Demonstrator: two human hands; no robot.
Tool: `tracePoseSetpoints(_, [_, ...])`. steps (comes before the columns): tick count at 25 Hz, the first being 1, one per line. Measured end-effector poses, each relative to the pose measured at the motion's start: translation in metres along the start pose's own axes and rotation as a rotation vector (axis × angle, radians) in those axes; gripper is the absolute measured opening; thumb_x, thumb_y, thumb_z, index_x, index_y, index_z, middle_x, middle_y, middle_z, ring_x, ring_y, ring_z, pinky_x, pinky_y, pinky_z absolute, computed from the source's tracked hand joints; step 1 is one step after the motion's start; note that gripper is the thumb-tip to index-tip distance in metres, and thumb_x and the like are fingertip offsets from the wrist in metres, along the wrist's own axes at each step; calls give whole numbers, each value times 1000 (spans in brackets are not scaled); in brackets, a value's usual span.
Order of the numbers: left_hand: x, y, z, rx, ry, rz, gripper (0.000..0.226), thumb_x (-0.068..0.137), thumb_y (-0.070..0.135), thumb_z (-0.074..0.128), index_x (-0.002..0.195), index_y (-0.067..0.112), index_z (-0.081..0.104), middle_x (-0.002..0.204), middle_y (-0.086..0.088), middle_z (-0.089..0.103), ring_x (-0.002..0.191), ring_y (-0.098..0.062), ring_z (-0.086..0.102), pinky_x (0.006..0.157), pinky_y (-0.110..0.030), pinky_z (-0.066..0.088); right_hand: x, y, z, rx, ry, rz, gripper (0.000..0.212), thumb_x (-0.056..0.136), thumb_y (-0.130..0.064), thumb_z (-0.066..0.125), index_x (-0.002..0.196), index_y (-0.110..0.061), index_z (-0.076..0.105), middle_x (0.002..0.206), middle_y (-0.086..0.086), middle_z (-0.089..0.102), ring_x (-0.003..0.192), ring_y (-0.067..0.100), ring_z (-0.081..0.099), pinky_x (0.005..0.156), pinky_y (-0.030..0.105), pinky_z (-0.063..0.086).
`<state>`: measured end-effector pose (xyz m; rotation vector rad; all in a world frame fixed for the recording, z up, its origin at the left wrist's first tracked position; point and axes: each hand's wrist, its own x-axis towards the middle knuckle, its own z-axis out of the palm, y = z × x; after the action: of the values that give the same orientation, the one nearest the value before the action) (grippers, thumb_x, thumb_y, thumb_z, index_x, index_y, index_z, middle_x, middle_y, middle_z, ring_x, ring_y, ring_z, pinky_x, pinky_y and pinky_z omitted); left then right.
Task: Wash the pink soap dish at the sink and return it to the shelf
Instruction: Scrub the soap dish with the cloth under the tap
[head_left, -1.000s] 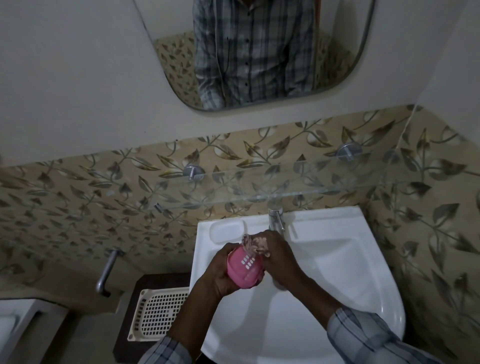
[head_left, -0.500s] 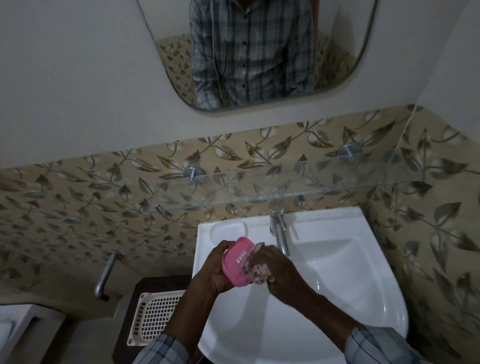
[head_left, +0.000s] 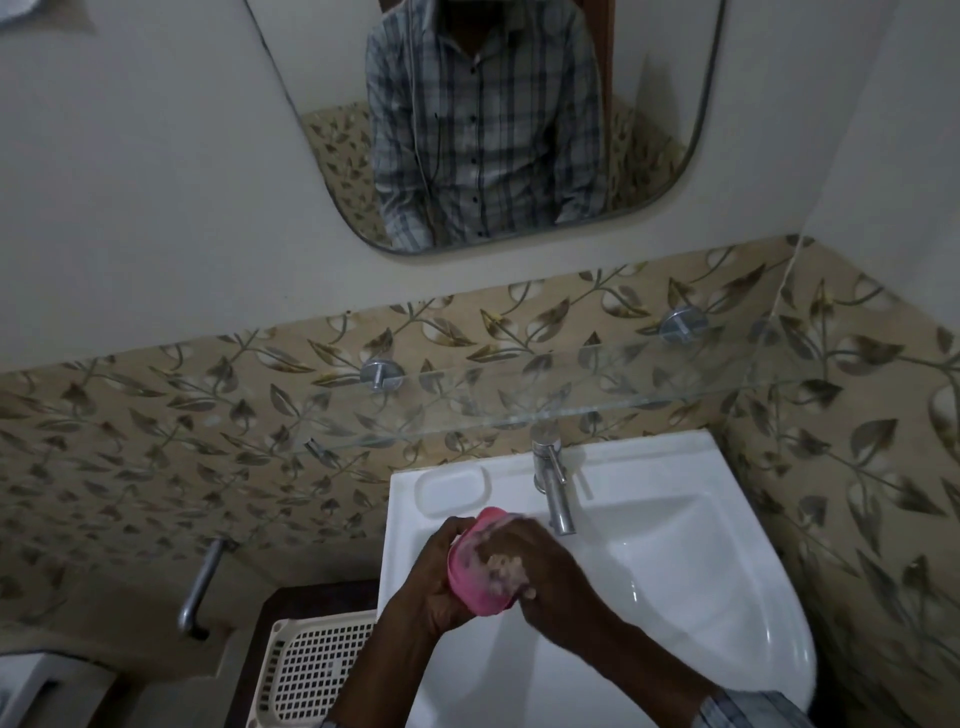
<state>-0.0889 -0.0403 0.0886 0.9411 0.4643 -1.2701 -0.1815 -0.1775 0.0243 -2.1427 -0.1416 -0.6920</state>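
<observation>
Left hand grips the pink oval plastic soap dish from its left side, fingers curled round the edge. Right hand covers the other face, lathered fingers bent onto it. Judged a scrubbing hold: one hand braces, the other rubs. Dish is held over the white ceramic sink near its left edge, just left of the steel tap, so suds fall into the basin. Dish stands on edge, long axis pointing toward the sink's back edge.
</observation>
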Motion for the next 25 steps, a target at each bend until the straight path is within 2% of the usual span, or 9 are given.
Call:
tracePoseSetpoints(4, [0, 1, 8, -5, -59, 58, 38, 80, 19, 71, 108, -6, 68, 106, -25, 70, 92, -41, 68, 80, -47, 58, 21, -9, -1, 67, 3, 59, 37, 87, -11, 62, 123, -3, 68, 119, 26, 73, 116, 20, 61, 102, 41, 52])
tracePoseSetpoints(7, [-3, 4, 14, -10, -75, 95, 28, 83, 18, 71, 97, -7, 71, 93, -24, 72, 88, -37, 70, 73, -43, 61, 19, -2, -5, 46, -111, -12, 45, 84, 1, 65, 129, -5, 67, 133, 19, 67, 129, 23, 58, 115, 36, 47])
tracePoseSetpoints(10, [-5, 0, 11, -23, -42, 116, 43, 72, 20, 75, 105, -6, 70, 95, -27, 72, 87, -43, 68, 66, -50, 61, 22, -1, -9, -88, -112, 22, 46, 88, -9, 60, 134, -5, 64, 133, 18, 68, 125, 28, 62, 113, 40, 49])
tracePoseSetpoints(13, [-4, -4, 12, -19, -24, 181, 54, 63, 27, 80, 105, -6, 71, 93, -27, 73, 75, -41, 73, 64, -50, 62, 25, 4, -17, -61, -104, -14, 46, 87, -12, 61, 132, -15, 62, 124, 17, 73, 115, 26, 64, 108, 26, 47])
tracePoseSetpoints(17, [8, -13, 11, -41, -30, 239, 54, 59, 23, 90, 100, -9, 73, 98, -28, 73, 80, -40, 74, 67, -49, 62, 24, -5, -3, -239, -7, 193, 35, 75, -5, 77, 104, -17, 63, 86, 12, 71, 77, 30, 72, 63, 33, 64])
tracePoseSetpoints(20, [13, -22, 15, 64, 100, 353, 39, 93, 30, 60, 115, -2, 66, 90, -20, 76, 87, -36, 69, 72, -42, 59, 38, -14, -3, -256, -49, 533, 14, 91, -15, 73, 102, -9, 70, 96, 12, 74, 90, 29, 74, 77, 34, 63])
tracePoseSetpoints(22, [10, -26, 19, 57, 146, 380, 41, 101, 32, 43, 110, 1, 67, 87, -19, 76, 90, -35, 65, 75, -42, 55, 46, -7, -6, -201, -108, 737, 19, 97, -20, 66, 107, -4, 71, 107, 12, 76, 103, 28, 73, 78, 27, 56])
tracePoseSetpoints(23, [10, -25, 22, 55, 156, 379, 41, 102, 33, 41, 108, 2, 68, 91, -20, 75, 91, -34, 64, 74, -41, 56, 48, -12, -6, -167, -86, 740, 18, 98, -17, 65, 108, -3, 71, 108, 14, 75, 103, 28, 72, 74, 23, 54])
tracePoseSetpoints(25, [8, -12, 18, -4, 176, 359, 44, 102, 37, 41, 114, 1, 64, 109, -23, 69, 97, -35, 63, 75, -43, 60, 45, -25, -3, -72, 30, 443, 22, 92, -3, 69, 113, -8, 68, 109, 18, 73, 102, 30, 70, 84, 26, 59])
